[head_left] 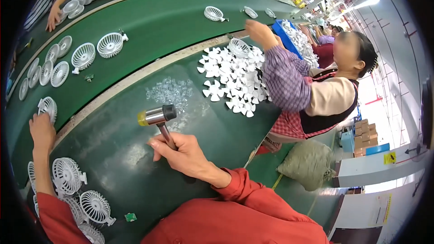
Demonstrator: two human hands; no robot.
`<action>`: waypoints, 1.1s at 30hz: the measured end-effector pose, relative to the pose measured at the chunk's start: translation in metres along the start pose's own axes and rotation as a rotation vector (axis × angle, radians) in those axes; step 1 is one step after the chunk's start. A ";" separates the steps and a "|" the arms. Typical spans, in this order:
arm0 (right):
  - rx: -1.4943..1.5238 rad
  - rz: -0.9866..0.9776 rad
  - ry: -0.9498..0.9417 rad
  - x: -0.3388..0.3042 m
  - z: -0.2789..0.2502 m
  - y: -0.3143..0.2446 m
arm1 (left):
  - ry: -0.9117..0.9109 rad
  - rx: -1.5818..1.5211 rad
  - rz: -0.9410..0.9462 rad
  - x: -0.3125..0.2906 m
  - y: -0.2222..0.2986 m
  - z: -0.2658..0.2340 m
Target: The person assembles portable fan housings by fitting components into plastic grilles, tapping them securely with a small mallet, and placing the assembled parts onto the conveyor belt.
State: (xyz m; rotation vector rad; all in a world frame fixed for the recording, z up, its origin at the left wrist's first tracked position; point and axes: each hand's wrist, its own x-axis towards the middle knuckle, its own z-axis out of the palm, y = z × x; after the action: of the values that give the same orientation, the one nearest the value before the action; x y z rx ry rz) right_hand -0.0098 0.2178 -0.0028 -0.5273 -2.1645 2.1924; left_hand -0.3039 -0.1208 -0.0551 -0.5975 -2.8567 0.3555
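Observation:
In my right hand (183, 153) is a small two-faced mallet (157, 116), gripped by its handle. Its metal head has one yellow end and one black end, and it is raised over the green worktable (135, 185). My left hand (43, 131) reaches out to the far left, its fingers closed at the edge of a white fan housing (48, 108) on the green conveyor belt. Below that forearm, several white fan housings (68, 175) lie piled on the table, partly hidden by my arm and sleeve. A small green circuit board (130, 217) lies beside them.
Small clear plastic pieces (169, 91) lie heaped mid-table, with white fan blades (233, 77) farther right. More housings and round grilles (59, 74) rest on the conveyor belt (149, 31). A co-worker (312, 86) stands at the right near a blue crate (296, 40). A sack (308, 165) sits on the floor.

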 end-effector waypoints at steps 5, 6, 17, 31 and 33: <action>-0.019 -0.069 -0.016 0.003 0.000 -0.001 | 0.047 -0.436 -0.055 -0.005 0.061 -0.078; -0.032 -0.112 -0.045 0.005 0.001 -0.003 | -0.058 -0.701 -0.137 -0.010 0.073 -0.104; -0.079 -0.454 -0.091 -0.008 0.027 -0.027 | -0.307 -1.960 -0.184 -0.117 0.193 -0.205; 0.399 0.201 -0.271 -0.003 -0.007 -0.024 | -0.555 -2.138 -0.425 -0.172 0.178 -0.165; 0.335 0.219 -0.277 0.004 0.000 -0.023 | -0.747 -2.221 -0.396 -0.175 0.180 -0.153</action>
State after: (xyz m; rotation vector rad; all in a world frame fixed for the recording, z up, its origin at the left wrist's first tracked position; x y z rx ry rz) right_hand -0.0187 0.2199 0.0182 -0.4863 -1.8547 2.8238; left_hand -0.0433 -0.0039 0.0157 0.0947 -2.2776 -3.2469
